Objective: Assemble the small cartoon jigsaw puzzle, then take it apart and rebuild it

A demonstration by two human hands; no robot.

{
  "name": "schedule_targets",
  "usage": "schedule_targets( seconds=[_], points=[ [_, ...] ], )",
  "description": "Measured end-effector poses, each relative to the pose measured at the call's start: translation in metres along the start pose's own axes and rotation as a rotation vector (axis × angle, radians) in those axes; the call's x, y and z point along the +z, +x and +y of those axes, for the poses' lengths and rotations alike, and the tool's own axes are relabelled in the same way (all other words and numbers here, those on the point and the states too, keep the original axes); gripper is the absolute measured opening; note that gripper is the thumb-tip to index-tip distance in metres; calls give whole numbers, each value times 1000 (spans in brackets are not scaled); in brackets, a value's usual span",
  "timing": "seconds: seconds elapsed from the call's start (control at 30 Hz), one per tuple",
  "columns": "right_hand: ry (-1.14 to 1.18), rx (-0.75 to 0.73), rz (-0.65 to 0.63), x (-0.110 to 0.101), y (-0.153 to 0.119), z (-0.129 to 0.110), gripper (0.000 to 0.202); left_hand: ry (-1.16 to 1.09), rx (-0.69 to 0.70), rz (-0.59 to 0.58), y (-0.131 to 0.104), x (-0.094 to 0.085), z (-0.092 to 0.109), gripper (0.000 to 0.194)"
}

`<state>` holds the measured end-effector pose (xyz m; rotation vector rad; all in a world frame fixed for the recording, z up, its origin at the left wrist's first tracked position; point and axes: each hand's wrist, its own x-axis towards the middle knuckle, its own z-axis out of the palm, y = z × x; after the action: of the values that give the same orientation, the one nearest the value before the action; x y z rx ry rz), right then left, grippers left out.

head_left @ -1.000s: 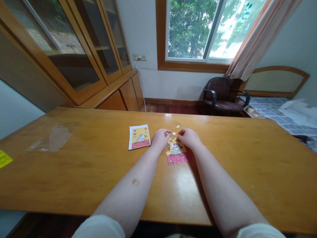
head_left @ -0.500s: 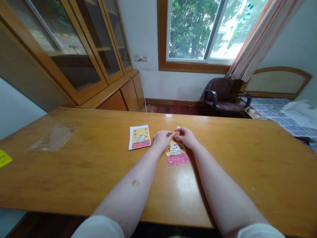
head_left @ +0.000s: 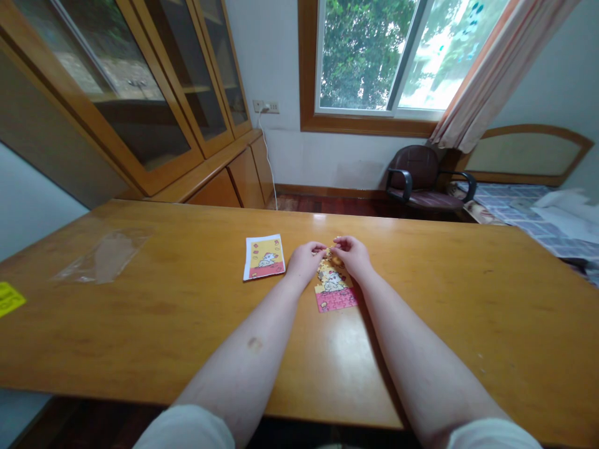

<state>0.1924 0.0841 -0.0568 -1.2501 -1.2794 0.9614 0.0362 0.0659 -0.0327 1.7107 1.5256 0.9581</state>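
Note:
A partly joined jigsaw puzzle (head_left: 336, 298) lies on the table, pink at its near edge and yellow farther off, with a white cartoon animal in the middle. At its far left side my left hand (head_left: 304, 260) is closed, thumb and fingers pinched on a small yellow puzzle piece. My right hand (head_left: 354, 257) bends over the far right side, its fingertips closed on a puzzle piece close to the left fingertips. Small yellow pieces show between the hands; the fingers partly hide them. Left of my left hand lies a picture card (head_left: 264, 258) with the same design.
The wooden table (head_left: 187, 324) carries a clear plastic bag (head_left: 105, 255) at the left and a yellow label (head_left: 10, 299) at its left edge. Beyond it stand a glass-door cabinet (head_left: 206, 156), an office chair (head_left: 414, 178) and a bed (head_left: 519, 209).
Both hands have stayed over the far part of the puzzle. The right fingers have shifted slightly away from me and the left fingers have lifted a little. The view has moved slightly.

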Motion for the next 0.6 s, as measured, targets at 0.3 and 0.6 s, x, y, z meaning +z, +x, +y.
schedule_targets(
  seconds=[0.3,0.6],
  points=[
    [118,77,58,2,0,-4,30,-54,4,48,1,-2,3,14],
    [41,-46,86,5,-6,-12,29,-159,-55,53,0,-3,7,13]
  ],
)
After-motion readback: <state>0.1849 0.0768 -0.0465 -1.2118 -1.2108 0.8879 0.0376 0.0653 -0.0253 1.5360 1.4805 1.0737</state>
